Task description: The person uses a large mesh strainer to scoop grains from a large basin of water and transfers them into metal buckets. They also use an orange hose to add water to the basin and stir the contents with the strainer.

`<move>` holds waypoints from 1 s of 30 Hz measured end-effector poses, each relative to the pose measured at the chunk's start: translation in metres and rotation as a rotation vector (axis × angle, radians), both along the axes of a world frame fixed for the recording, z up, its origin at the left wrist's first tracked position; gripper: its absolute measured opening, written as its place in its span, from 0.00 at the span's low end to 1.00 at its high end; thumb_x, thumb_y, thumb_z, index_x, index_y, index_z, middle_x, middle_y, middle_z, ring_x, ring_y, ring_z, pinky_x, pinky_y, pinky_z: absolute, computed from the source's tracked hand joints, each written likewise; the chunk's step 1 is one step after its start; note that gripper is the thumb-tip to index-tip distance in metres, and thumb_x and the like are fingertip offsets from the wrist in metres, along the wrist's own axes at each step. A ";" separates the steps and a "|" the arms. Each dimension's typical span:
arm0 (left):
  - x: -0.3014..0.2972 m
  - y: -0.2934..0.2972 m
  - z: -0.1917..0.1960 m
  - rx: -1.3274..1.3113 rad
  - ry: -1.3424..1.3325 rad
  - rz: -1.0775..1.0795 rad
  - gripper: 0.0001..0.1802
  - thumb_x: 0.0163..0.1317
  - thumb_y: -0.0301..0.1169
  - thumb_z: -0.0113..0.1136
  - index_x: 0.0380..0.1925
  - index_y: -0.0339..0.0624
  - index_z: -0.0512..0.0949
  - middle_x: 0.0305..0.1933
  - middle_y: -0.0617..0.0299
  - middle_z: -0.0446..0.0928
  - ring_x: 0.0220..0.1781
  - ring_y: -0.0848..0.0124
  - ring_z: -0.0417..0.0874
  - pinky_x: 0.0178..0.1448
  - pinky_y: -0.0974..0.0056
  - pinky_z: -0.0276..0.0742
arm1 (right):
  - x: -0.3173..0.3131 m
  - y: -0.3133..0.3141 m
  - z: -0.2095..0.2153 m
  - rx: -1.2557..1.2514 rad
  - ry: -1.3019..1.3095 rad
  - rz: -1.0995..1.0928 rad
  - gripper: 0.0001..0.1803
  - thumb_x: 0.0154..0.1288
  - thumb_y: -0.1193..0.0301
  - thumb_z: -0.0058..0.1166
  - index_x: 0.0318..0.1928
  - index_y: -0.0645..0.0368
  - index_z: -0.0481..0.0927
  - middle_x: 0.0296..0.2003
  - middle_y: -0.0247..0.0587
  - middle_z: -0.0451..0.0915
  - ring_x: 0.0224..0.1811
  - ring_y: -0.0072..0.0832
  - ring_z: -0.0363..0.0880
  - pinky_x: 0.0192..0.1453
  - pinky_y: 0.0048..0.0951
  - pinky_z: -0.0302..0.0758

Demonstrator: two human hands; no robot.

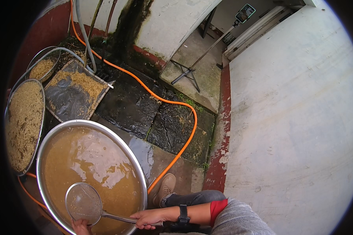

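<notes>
My right hand (pixel 149 218) is wrapped round the long metal handle of a round mesh strainer (pixel 83 201). Its mesh head is over the near part of a large metal basin (pixel 138 169) filled with cloudy brown water (pixel 66 156). At the strainer's near rim, the fingers of my left hand (pixel 81 227) are closed on the edge; part of that hand is cut off by the picture's lower border. A few small bits cling to the mesh.
Left of the basin stands a wide round tray of pale grain (pixel 25 121). Behind it are a square framed screen (pixel 68 102) and a smaller basket (pixel 43 69) with grain. An orange hose (pixel 161 99) winds over the wet floor beside my boot (pixel 167 185). A phone tripod (pixel 190 70) stands at the doorway.
</notes>
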State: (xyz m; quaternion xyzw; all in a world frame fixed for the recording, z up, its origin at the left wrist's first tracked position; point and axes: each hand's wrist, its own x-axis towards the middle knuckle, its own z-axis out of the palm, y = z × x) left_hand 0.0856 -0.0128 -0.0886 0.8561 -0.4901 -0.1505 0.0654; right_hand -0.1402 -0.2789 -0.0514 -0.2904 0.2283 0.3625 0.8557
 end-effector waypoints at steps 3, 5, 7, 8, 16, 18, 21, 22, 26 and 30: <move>0.001 0.005 -0.007 0.045 -0.037 -0.022 0.15 0.49 0.24 0.55 0.38 0.44 0.81 0.38 0.49 0.79 0.46 0.49 0.76 0.50 0.48 0.71 | -0.001 0.001 -0.001 0.000 0.026 -0.014 0.14 0.61 0.75 0.43 0.48 0.59 0.64 0.21 0.25 0.66 0.14 0.10 0.62 0.12 0.14 0.60; 0.003 0.010 -0.012 0.049 -0.038 -0.031 0.16 0.48 0.25 0.57 0.40 0.45 0.81 0.40 0.49 0.79 0.48 0.50 0.75 0.52 0.46 0.70 | -0.002 0.002 -0.003 -0.012 0.033 -0.013 0.15 0.61 0.75 0.43 0.49 0.60 0.63 0.21 0.25 0.66 0.14 0.10 0.62 0.12 0.14 0.60; 0.004 0.016 -0.017 0.055 -0.031 -0.030 0.17 0.46 0.26 0.59 0.40 0.45 0.81 0.42 0.49 0.79 0.49 0.50 0.75 0.53 0.46 0.69 | -0.003 0.003 -0.007 -0.012 0.034 -0.007 0.17 0.60 0.75 0.44 0.50 0.60 0.63 0.21 0.26 0.66 0.13 0.10 0.62 0.12 0.14 0.60; 0.004 0.018 -0.020 0.057 -0.025 -0.025 0.18 0.45 0.27 0.61 0.41 0.46 0.81 0.43 0.49 0.79 0.50 0.50 0.75 0.54 0.46 0.69 | -0.003 0.003 -0.008 -0.006 0.031 -0.002 0.17 0.60 0.75 0.44 0.50 0.60 0.63 0.21 0.26 0.66 0.13 0.10 0.62 0.12 0.14 0.60; -0.007 0.022 -0.041 -0.157 0.011 0.156 0.19 0.25 0.19 0.69 0.22 0.41 0.73 0.32 0.57 0.70 0.44 0.56 0.73 0.68 0.42 0.54 | -0.005 0.006 -0.013 0.014 -0.007 -0.010 0.06 0.59 0.74 0.45 0.38 0.55 0.66 0.19 0.26 0.66 0.12 0.11 0.63 0.12 0.15 0.61; -0.008 0.020 -0.039 -0.161 0.027 0.166 0.18 0.25 0.19 0.69 0.21 0.41 0.73 0.31 0.57 0.70 0.44 0.56 0.74 0.68 0.43 0.55 | -0.005 0.006 -0.011 0.031 -0.010 -0.016 0.08 0.60 0.75 0.44 0.41 0.55 0.66 0.20 0.25 0.66 0.13 0.09 0.62 0.12 0.14 0.59; -0.008 0.016 -0.033 -0.140 0.047 0.189 0.17 0.25 0.19 0.69 0.19 0.41 0.73 0.28 0.57 0.70 0.42 0.56 0.74 0.68 0.44 0.56 | -0.005 0.006 -0.008 0.021 0.008 -0.015 0.08 0.60 0.75 0.44 0.41 0.55 0.66 0.20 0.25 0.66 0.13 0.09 0.62 0.11 0.14 0.59; -0.008 0.015 -0.031 -0.129 0.052 0.196 0.17 0.25 0.19 0.69 0.19 0.41 0.73 0.27 0.57 0.70 0.41 0.56 0.74 0.67 0.44 0.56 | -0.005 0.006 -0.008 0.016 0.003 -0.017 0.07 0.60 0.75 0.44 0.40 0.55 0.66 0.20 0.25 0.66 0.13 0.10 0.62 0.12 0.14 0.60; -0.009 0.010 -0.024 -0.097 0.064 0.218 0.15 0.26 0.19 0.68 0.16 0.40 0.72 0.25 0.56 0.70 0.40 0.56 0.74 0.67 0.44 0.57 | -0.005 0.007 -0.008 0.014 -0.003 -0.022 0.05 0.60 0.73 0.45 0.37 0.54 0.66 0.19 0.25 0.66 0.13 0.10 0.64 0.13 0.16 0.62; -0.009 0.007 -0.020 -0.077 0.084 0.242 0.14 0.26 0.19 0.68 0.14 0.39 0.72 0.24 0.56 0.70 0.40 0.56 0.74 0.67 0.45 0.57 | -0.005 0.007 -0.008 0.017 -0.014 -0.017 0.05 0.60 0.74 0.45 0.37 0.53 0.66 0.19 0.25 0.66 0.13 0.10 0.64 0.12 0.16 0.62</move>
